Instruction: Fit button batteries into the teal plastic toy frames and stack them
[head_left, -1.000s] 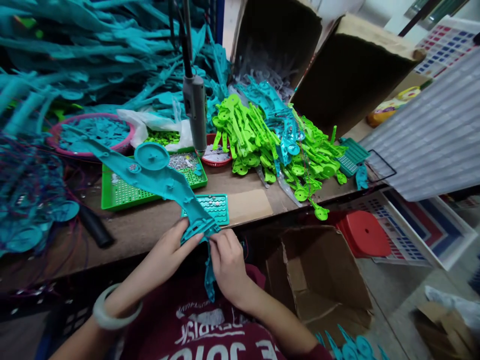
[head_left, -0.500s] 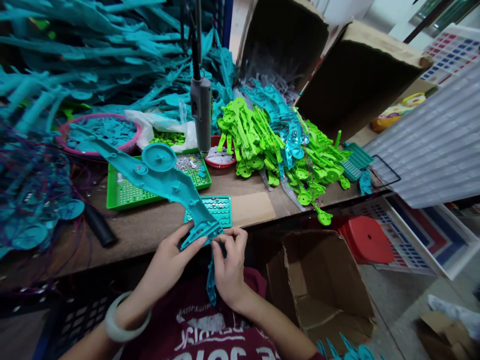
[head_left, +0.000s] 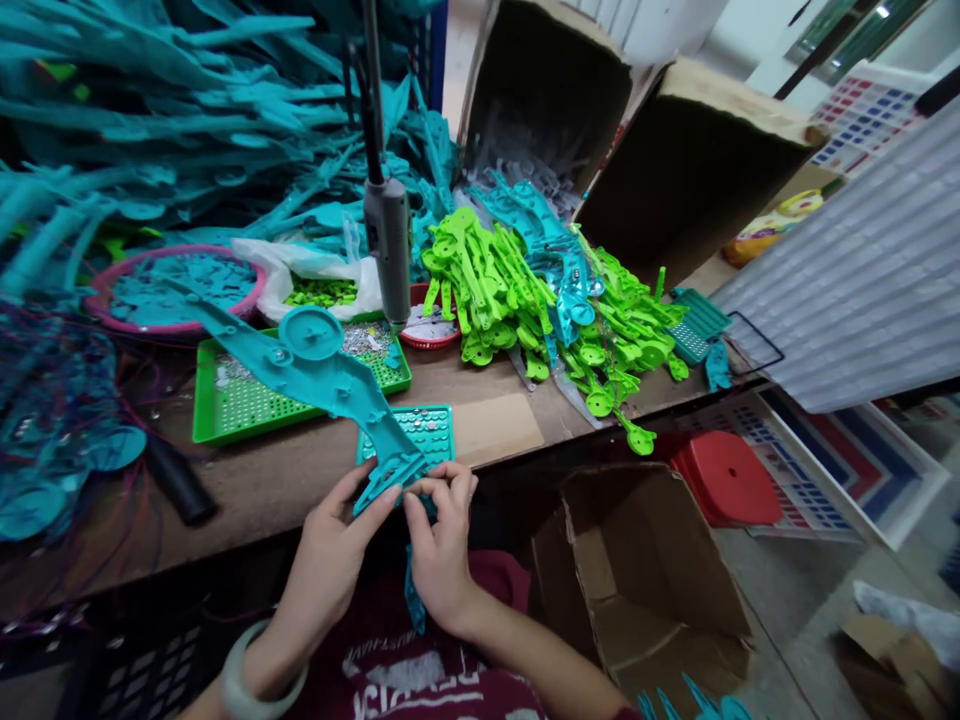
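Observation:
A long turquoise plastic shell part [head_left: 345, 385] with a round disc on its side slants over the bench edge. My left hand [head_left: 334, 545] is closed on its lower end, thumb on top. Close beside it, my right hand [head_left: 442, 550] pinches at the same end with bent fingertips; anything small between them is hidden. A narrow turquoise piece [head_left: 412, 595] hangs below, between the hands. Behind the shell part lies a small teal tray [head_left: 442, 430] with little round metal pieces, and a green perforated tray [head_left: 240, 415] holds small metal parts.
An electric screwdriver [head_left: 388, 255] hangs above the bench. Lime-green parts [head_left: 491, 290] are heaped centre right, and turquoise parts [head_left: 187, 120] pile up at the back left. A black-handled tool [head_left: 180, 475] lies on the left. An open cardboard box [head_left: 652, 560] and red stool [head_left: 731, 480] stand at right.
The view has shifted slightly, so the bench things appear a little further left. Both hands keep their hold at the shell part's lower end, with only small finger movement.

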